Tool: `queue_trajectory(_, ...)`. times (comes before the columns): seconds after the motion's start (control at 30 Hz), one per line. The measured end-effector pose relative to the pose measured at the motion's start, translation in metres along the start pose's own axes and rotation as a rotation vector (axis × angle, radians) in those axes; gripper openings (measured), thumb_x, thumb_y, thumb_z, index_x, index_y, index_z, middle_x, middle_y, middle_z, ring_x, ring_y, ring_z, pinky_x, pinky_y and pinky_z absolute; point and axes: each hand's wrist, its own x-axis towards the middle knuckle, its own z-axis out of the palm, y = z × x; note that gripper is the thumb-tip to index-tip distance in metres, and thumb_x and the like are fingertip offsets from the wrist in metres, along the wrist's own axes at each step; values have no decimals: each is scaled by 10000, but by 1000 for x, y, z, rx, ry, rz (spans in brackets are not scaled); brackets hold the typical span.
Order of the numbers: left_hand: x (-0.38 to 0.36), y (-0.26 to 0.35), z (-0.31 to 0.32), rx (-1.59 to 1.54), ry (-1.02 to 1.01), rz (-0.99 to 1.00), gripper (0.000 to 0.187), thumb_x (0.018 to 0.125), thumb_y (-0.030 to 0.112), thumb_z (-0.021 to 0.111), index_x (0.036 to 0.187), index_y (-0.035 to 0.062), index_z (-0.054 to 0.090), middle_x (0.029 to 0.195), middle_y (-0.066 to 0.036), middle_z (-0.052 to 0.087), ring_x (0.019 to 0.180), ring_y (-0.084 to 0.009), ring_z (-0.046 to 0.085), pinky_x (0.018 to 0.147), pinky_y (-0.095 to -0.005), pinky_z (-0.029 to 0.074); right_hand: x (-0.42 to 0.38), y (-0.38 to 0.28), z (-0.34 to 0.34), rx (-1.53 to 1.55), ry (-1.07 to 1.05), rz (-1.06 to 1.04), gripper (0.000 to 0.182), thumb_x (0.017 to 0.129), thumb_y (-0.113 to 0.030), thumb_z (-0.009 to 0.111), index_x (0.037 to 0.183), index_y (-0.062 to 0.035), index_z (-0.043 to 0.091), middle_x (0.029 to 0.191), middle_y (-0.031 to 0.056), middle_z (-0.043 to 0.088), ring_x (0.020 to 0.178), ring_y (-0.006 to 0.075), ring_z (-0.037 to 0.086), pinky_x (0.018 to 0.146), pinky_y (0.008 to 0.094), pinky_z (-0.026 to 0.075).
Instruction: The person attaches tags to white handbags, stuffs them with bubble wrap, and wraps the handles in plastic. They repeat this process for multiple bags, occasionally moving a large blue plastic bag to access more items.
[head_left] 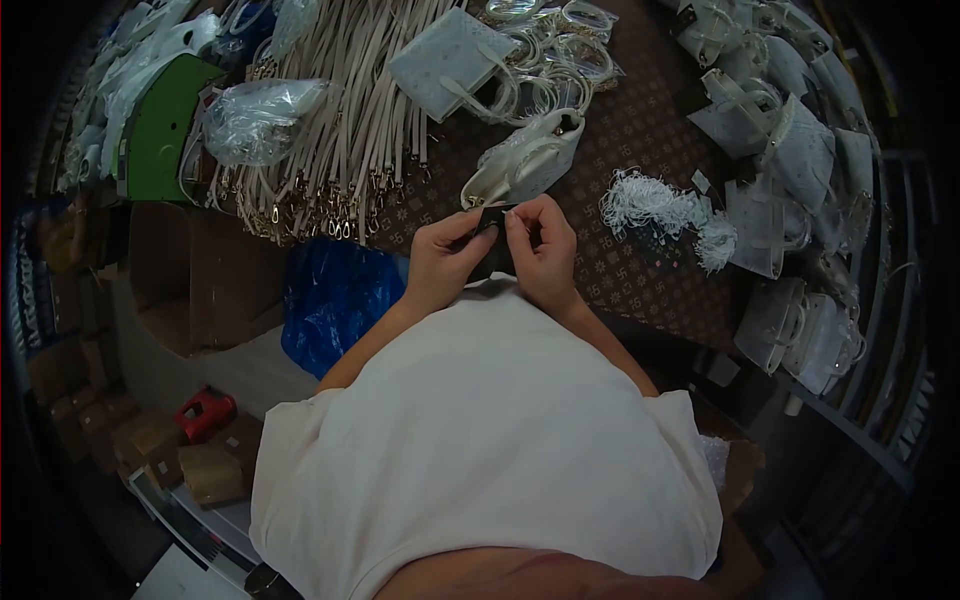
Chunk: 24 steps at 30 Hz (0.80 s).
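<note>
Close in front of my body, my left hand [443,258] and my right hand [541,248] pinch a small dark tag [495,216] between them, thumbs and fingertips on its two sides. Fine detail on the tag is too small to read. Just beyond my fingers a small white handbag [535,158] lies tilted on the patterned brown table cover [610,265]. Further back rests another pale handbag [447,62] with its handle towards the right. To the right of my right hand is a heap of white strings [650,205].
Many beige straps [345,110] with metal clasps hang over the table's edge at left. Clear-wrapped handles [565,50] lie at the back. White handbags [800,140] crowd the right side. A cardboard box [235,270] and a blue plastic bag [335,305] stand left below.
</note>
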Motion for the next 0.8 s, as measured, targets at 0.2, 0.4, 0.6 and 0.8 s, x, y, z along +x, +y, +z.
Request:
queue_trajectory(0.2, 0, 3, -3, -88, 33, -50, 182, 817, 8, 573, 986, -19, 635, 792, 20, 610, 690, -16, 496, 577, -156, 381, 4, 3, 5, 20, -11, -67, 83, 810, -10, 565, 776, -9, 489, 683, 31, 461, 570, 86, 413, 492, 227, 358)
queue_trajectory(0.4, 2, 5, -4, -131, 43, -71, 187, 819, 12, 573, 993, -16, 633, 816, 0, 624, 684, -39, 518, 586, -173, 408, 8, 5, 7, 22, -3, -68, 83, 804, -2, 564, 773, -7, 487, 681, 42, 466, 566, 97, 429, 494, 233, 366)
queue_trajectory(0.6, 9, 10, -7, 382, -42, 333, 160, 842, 32, 559, 977, -3, 637, 920, -47, 619, 760, -117, 566, 640, -214, 445, 12, 5, 5, -120, 31, -216, 66, 798, 9, 574, 778, -9, 514, 674, 41, 475, 564, 84, 441, 496, 219, 369)
queue_trajectory(0.8, 18, -14, -22, -674, -121, -341, 123, 836, 43, 585, 948, 29, 632, 931, -47, 617, 869, -122, 562, 763, -248, 452, 8, 2, 3, -137, -23, -204, 82, 752, 30, 613, 760, -20, 547, 653, 61, 486, 504, 131, 478, 452, 244, 384)
